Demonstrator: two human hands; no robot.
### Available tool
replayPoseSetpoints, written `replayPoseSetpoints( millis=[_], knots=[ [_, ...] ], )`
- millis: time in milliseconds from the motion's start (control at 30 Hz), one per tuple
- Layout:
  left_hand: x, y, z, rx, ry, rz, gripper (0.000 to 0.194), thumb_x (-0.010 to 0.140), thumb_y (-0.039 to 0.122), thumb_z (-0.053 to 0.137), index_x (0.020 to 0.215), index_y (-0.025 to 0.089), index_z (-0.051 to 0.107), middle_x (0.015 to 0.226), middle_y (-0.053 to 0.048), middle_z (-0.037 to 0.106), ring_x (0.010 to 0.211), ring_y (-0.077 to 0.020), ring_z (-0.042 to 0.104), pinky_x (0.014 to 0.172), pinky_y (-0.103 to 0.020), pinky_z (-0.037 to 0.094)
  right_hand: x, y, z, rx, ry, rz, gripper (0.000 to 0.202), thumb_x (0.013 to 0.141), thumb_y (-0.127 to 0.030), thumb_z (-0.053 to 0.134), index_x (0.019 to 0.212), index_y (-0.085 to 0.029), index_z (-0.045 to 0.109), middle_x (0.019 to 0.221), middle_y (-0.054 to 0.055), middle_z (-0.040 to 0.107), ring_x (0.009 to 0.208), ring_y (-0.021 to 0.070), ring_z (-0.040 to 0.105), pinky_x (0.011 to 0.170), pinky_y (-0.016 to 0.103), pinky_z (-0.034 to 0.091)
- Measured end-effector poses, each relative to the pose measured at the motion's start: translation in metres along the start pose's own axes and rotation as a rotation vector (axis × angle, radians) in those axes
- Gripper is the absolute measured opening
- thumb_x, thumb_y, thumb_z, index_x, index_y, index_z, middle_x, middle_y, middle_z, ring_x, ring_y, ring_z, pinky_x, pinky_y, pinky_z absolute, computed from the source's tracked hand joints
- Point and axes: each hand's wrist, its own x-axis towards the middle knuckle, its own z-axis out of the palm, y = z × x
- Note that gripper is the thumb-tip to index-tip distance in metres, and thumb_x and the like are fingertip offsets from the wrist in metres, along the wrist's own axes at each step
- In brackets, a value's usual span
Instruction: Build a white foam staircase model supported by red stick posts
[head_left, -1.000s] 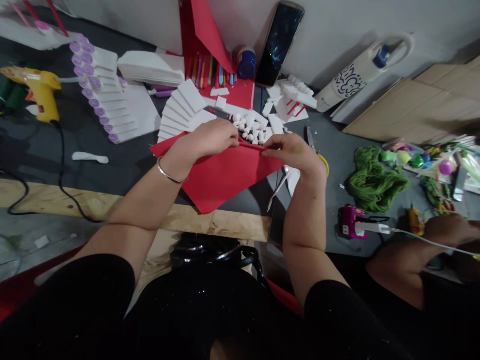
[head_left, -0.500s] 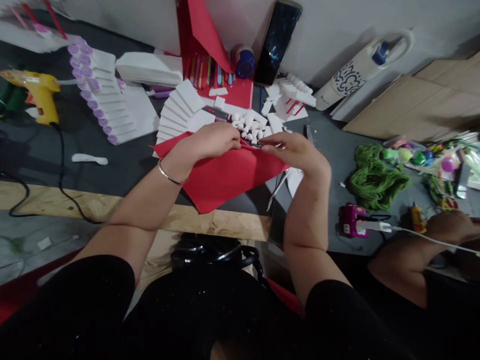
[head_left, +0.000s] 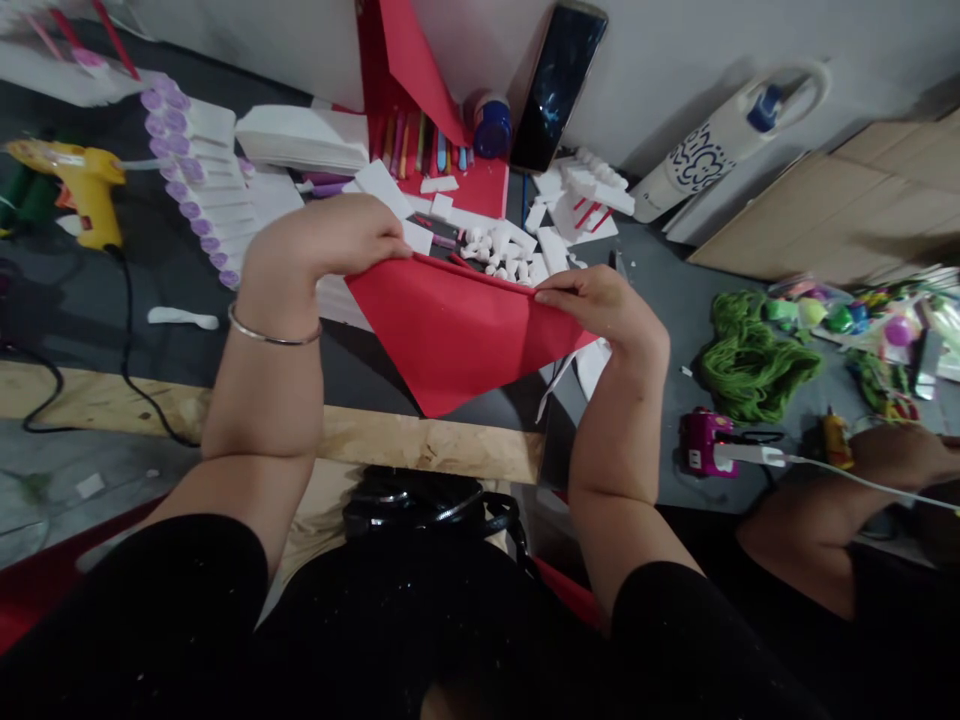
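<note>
A red paper sheet (head_left: 457, 335) is held over the dark table, its far edge rolled or folded into a narrow strip and one corner pointing toward my body. My left hand (head_left: 356, 235) pinches the left end of that far edge. At the right end, my right hand (head_left: 589, 300) grips the same edge between thumb and fingers. Just beyond the edge lie small white pieces (head_left: 499, 250). White cards (head_left: 381, 188) show partly behind my left hand.
A yellow glue gun (head_left: 94, 190) with a black cord lies left, near purple-tipped white strips (head_left: 214, 165). A phone (head_left: 559, 85) and white bottle (head_left: 697, 150) lean at the back. Green yarn (head_left: 754, 360) and a purple plug adapter (head_left: 709, 442) sit right, beside another person's arm (head_left: 810, 510).
My left hand has moved left along the far edge, away from my right hand. The sheet has shifted slightly right, and its far edge now shows between my hands.
</note>
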Motion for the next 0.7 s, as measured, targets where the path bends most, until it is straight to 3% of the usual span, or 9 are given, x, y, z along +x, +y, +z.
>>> replayPoseSetpoints(
  millis=[100, 200, 300, 400, 700],
  knots=[
    [-0.013, 0.0, -0.008, 0.021, 0.165, -0.181, 0.06, 0.107, 0.051, 0.03, 0.124, 0.021, 0.079, 0.116, -0.005, 0.08, 0.105, -0.0254, 0.057, 0.088, -0.041, 0.042, 0.002, -0.001, 0.003, -0.006, 0.01, 0.003, 0.03, 0.092, -0.042, 0.065, 0.092, -0.022, 0.087, 0.092, 0.006, 0.083, 0.085, 0.023, 0.073, 0.081, 0.035, 0.053],
    [-0.01, 0.023, 0.0, -0.003, 0.312, -0.102, 0.061, 0.108, 0.048, 0.028, 0.13, 0.02, 0.078, 0.131, -0.009, 0.078, 0.119, -0.0305, 0.06, 0.096, -0.043, 0.043, 0.005, -0.005, 0.011, -0.017, 0.012, -0.027, 0.028, 0.092, -0.039, 0.065, 0.092, -0.022, 0.087, 0.094, 0.006, 0.083, 0.088, 0.0239, 0.074, 0.083, 0.036, 0.053],
    [0.002, 0.055, 0.02, -0.004, 0.204, 0.14, 0.053, 0.107, 0.037, 0.035, 0.125, 0.018, 0.08, 0.132, -0.014, 0.076, 0.119, -0.0308, 0.066, 0.096, -0.043, 0.046, 0.008, -0.01, 0.016, -0.011, -0.01, -0.056, 0.029, 0.093, -0.039, 0.064, 0.095, -0.022, 0.087, 0.097, 0.006, 0.084, 0.092, 0.0252, 0.074, 0.084, 0.036, 0.053],
    [0.01, 0.075, 0.036, -0.02, 0.136, 0.221, 0.044, 0.106, 0.03, 0.043, 0.123, 0.018, 0.081, 0.118, -0.016, 0.08, 0.113, -0.0296, 0.07, 0.092, -0.04, 0.048, 0.008, -0.012, 0.018, 0.008, -0.014, -0.069, 0.029, 0.094, -0.039, 0.063, 0.096, -0.022, 0.087, 0.096, 0.006, 0.083, 0.091, 0.0249, 0.074, 0.084, 0.037, 0.053],
    [0.014, 0.073, 0.038, -0.023, 0.125, 0.235, 0.038, 0.103, 0.026, 0.048, 0.116, 0.015, 0.082, 0.115, -0.015, 0.08, 0.11, -0.0285, 0.073, 0.089, -0.037, 0.05, 0.01, -0.005, 0.021, 0.117, 0.064, -0.115, 0.024, 0.087, -0.039, 0.069, 0.09, -0.021, 0.085, 0.091, 0.007, 0.081, 0.086, 0.0238, 0.071, 0.081, 0.038, 0.052]
  ],
)
